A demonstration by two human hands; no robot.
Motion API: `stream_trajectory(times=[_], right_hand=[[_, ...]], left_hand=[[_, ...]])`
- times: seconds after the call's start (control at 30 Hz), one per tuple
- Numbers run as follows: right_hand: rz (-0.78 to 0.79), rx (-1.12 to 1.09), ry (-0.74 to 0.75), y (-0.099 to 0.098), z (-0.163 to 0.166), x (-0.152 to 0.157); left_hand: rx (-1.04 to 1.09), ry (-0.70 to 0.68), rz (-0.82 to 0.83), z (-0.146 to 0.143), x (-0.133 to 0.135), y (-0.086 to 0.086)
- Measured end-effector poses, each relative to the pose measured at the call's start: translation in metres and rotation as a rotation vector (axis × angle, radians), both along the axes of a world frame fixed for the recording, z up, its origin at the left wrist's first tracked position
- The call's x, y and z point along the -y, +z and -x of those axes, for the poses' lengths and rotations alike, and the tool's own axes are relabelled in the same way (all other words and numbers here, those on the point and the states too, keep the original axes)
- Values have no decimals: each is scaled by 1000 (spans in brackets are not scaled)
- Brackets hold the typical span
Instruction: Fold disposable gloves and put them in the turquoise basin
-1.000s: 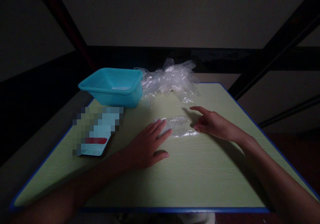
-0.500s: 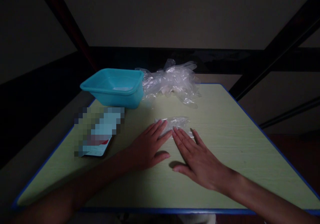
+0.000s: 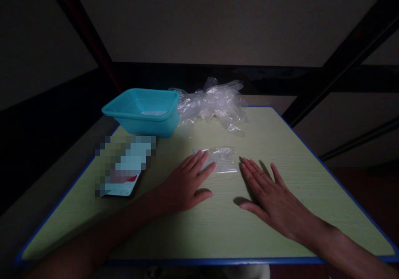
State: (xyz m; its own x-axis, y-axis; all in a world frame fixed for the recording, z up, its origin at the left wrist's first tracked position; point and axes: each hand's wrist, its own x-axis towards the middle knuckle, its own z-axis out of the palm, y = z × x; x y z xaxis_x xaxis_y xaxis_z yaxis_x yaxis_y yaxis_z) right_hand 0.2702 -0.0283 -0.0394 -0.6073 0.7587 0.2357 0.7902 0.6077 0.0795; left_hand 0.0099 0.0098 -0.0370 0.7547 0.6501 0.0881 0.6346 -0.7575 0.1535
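Note:
A small clear plastic piece, folded flat (image 3: 222,158), lies on the pale green table (image 3: 218,229). My left hand (image 3: 184,186) lies flat with its fingers stretched out, the fingertips resting on the plastic's left end. My right hand (image 3: 270,198) also lies flat and open on the table, its fingertips just off the plastic's right edge. Neither hand grips anything.
A turquoise plastic tub (image 3: 144,111) stands at the back left. Beside it, at the back middle, sits a heap of crumpled clear plastic (image 3: 212,102). A light blue packet (image 3: 124,173) lies near the left edge. The table has a blue rim.
My right hand came down flat across the plastic, then slid right off it. The left hand has stayed pressed on the plastic's left end.

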Motion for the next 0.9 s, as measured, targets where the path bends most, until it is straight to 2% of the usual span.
stream_trajectory(times=[0.1,0.2,0.37,0.57,0.9], right_hand=[[-8,-25,-5,11,16,-11],[56,-59,-8,20,42,-30],[163,-92,-60,14,72,-58],[226,-79,-90,-1,73,-63],[248,-14,-142,3,77,-61]], left_hand=[[17,4,-27,0,0,0],[33,20,-83,-1,1,1],[35,63,-113,-3,1,-1],[-11,100,-62,-4,0,-4],[-43,102,-65,-4,-1,-4]])
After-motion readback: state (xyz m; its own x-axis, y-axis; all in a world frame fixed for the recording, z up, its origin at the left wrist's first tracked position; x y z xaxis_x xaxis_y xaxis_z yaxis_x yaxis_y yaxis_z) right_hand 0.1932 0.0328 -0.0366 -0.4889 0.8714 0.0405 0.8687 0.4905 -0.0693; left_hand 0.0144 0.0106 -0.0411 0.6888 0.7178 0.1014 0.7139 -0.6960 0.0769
